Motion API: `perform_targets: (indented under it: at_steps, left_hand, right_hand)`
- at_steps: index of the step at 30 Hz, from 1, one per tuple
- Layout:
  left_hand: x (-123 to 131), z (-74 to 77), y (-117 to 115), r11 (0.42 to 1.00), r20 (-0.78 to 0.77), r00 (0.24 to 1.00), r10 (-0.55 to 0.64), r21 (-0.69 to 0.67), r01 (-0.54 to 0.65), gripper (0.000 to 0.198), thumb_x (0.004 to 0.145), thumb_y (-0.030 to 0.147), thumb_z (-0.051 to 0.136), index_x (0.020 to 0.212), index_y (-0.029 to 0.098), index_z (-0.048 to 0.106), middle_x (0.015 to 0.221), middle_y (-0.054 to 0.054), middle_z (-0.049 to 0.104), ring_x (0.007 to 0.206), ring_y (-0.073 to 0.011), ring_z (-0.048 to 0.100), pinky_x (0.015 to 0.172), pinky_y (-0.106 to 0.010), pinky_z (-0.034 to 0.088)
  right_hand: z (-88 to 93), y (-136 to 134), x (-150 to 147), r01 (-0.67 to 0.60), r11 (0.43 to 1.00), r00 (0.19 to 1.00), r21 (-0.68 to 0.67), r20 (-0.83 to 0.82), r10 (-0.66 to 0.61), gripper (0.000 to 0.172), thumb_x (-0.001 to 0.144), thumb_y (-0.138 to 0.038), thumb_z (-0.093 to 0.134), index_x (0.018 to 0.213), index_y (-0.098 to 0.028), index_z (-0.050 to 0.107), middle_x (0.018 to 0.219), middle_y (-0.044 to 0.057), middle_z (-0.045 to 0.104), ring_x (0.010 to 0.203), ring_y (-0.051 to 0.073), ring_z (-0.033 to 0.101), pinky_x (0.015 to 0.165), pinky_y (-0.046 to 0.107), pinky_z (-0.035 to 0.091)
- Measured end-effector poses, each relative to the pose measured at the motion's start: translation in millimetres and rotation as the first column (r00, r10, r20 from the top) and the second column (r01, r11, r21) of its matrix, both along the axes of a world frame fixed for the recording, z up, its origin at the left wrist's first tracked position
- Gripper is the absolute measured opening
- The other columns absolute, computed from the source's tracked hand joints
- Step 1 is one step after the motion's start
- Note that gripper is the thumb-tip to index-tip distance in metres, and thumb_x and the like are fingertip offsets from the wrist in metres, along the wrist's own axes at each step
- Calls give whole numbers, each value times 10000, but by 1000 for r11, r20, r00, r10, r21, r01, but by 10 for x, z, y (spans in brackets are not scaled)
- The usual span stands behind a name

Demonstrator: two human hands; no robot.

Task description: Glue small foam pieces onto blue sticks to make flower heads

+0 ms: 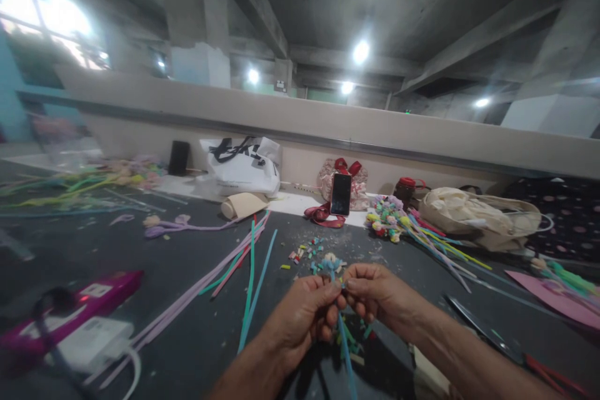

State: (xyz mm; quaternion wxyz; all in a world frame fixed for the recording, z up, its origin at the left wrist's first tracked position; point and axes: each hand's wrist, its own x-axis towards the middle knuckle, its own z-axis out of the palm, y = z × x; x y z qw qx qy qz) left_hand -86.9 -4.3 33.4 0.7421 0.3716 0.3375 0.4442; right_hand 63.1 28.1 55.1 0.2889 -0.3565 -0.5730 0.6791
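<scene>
Between my two hands is a blue pipe cleaner flower (332, 261) with a pale centre, its blue stem hanging down toward me. My left hand (312, 303) pinches the stem just under the bloom. The fingertips of my right hand (375, 290) are pressed together at the same spot, beside the left thumb; whatever small piece they pinch is mostly hidden. Short colourful offcuts (307, 253) lie beyond my hands, and more green scraps (354, 337) lie beneath them.
Long pipe cleaners (201, 281) spread to the left, near a magenta power strip (94, 300). A finished flower bunch (387, 219), a propped phone (340, 194) and a white bag (244, 169) stand at the back. Scissors (487, 331) lie right, by my forearm.
</scene>
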Motion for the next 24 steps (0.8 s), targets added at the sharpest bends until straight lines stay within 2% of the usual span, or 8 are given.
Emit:
perform_targets:
  at_steps: [5, 10, 13, 16, 21, 24]
  left_hand:
    - [-3, -5, 11, 1000, 20, 1000, 7, -15, -7, 262, 680, 349, 593, 602, 103, 548, 393, 53, 447, 293, -5, 340, 321, -120, 255]
    - [-11, 58, -4, 997, -8, 999, 40, -69, -41, 240, 663, 329, 602, 584, 113, 532, 364, 70, 413, 288, 0, 308, 318, -108, 235]
    - [-18, 83, -21, 994, -60, 996, 70, -86, -75, 252, 676, 348, 581, 575, 124, 528, 331, 73, 399, 267, 3, 281, 299, -100, 170]
    - [-31, 80, -26, 992, -96, 993, 64, -102, -73, 250, 682, 370, 570, 597, 140, 525, 301, 85, 373, 244, -4, 269, 288, -109, 115]
    - [-39, 75, -25, 995, -103, 995, 3, -97, -13, 249, 686, 363, 575, 585, 142, 522, 288, 98, 324, 248, -1, 234, 299, -114, 119]
    - [-26, 94, -39, 996, -107, 994, -1, -89, -8, 233, 668, 333, 613, 589, 134, 522, 394, 71, 429, 303, 4, 291, 316, -109, 153]
  right_hand:
    - [14, 15, -15, 10, 1000, 999, 24, 50, -12, 261, 643, -365, 647, 632, -124, 547, 561, -21, 572, 375, 23, 440, 352, 132, 289]
    - [55, -12, -20, 97, 984, 989, 150, 98, -112, 220, 665, -318, 630, 589, -128, 548, 497, -46, 539, 363, 28, 434, 337, 138, 263]
    - [112, -38, 62, 156, 965, 976, 209, 116, -183, 212, 647, -320, 646, 597, -136, 553, 471, -60, 514, 368, 37, 438, 341, 145, 269]
    - [171, -98, 246, 206, 946, 959, 250, 140, -246, 227, 661, -336, 628, 588, -145, 532, 461, -65, 483, 360, 35, 410, 340, 149, 261]
    - [188, -333, 737, 305, 900, 896, 312, 227, -382, 187, 650, -332, 635, 643, -160, 562, 463, -65, 444, 377, 44, 386, 361, 161, 275]
    - [146, -556, 1067, 341, 850, 813, 402, 328, -481, 204, 676, -358, 607, 799, -196, 624, 557, -30, 516, 458, 81, 456, 396, 177, 325]
